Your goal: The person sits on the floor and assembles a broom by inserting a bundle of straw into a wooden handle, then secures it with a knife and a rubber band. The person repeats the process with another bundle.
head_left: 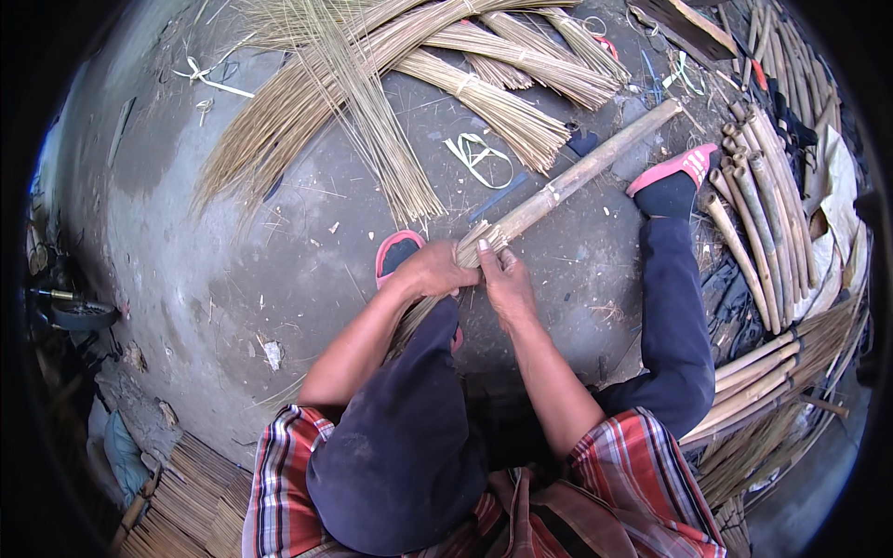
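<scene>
My left hand (433, 269) is wrapped round a bundle of thin sticks (475, 244) in front of my raised left knee. A bamboo pole (603, 160) runs from the bundle's upper end toward the far right, past my pink-shod right foot. How far the pole reaches into the sticks is hidden. My right hand (505, 282) is closed at the bundle's right side, thumb up against the stick ends. The rest of the bundle passes back beside my left leg, mostly covered by my arm and knee.
Several tied stick bundles (493, 104) lie on the floor ahead, with loose sticks (372, 121) across them. Pale strips (480, 160) lie curled nearby. Bamboo poles (765, 219) are stacked at the right, above finished-looking brooms (758, 377). More sticks (191, 502) lie at the lower left.
</scene>
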Motion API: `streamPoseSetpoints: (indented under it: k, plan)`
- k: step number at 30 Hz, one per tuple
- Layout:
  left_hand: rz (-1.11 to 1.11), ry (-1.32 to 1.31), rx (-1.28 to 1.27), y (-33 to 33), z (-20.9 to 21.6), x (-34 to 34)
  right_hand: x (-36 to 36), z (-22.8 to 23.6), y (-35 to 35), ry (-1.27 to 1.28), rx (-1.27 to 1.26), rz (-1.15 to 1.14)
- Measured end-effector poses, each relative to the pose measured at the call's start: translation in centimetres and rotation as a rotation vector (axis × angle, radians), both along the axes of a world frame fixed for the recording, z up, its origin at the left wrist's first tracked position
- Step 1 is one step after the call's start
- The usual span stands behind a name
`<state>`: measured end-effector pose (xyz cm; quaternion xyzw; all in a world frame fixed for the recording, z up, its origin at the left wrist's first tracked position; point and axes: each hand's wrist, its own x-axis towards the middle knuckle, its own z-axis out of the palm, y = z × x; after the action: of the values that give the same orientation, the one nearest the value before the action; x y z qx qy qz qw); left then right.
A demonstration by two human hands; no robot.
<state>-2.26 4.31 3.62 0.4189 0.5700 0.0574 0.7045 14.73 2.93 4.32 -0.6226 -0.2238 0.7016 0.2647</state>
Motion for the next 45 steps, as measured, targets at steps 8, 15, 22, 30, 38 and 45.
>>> streamPoseSetpoints:
  k: [8, 15, 22, 30, 38, 45]
  plan:
    - [0.099, -0.179, -0.266, 0.5, 0.2, -0.2, 0.2, -0.4, -1.1, 0.142, -0.077, -0.189]
    - [0.095, -0.194, -0.283, -0.3, 0.0, 1.4, -1.1, -3.2, 0.5, 0.266, -0.109, -0.361]
    - [-0.065, -0.009, 0.006, -0.7, 0.0, 1.8, -0.3, -3.3, 0.0, 0.348, -0.152, -0.398]
    - [-0.135, 0.23, 0.159, -1.2, -0.2, 2.8, -0.6, -3.4, 0.5, 0.22, -0.102, -0.326]
    - [-0.156, 0.297, 0.172, -0.8, -0.1, 3.1, -0.7, -3.8, 0.6, 0.155, -0.049, -0.269]
    - [-0.128, 0.234, 0.065, -0.3, -0.3, 2.8, 1.1, -2.3, 0.3, -0.376, 0.264, -0.342]
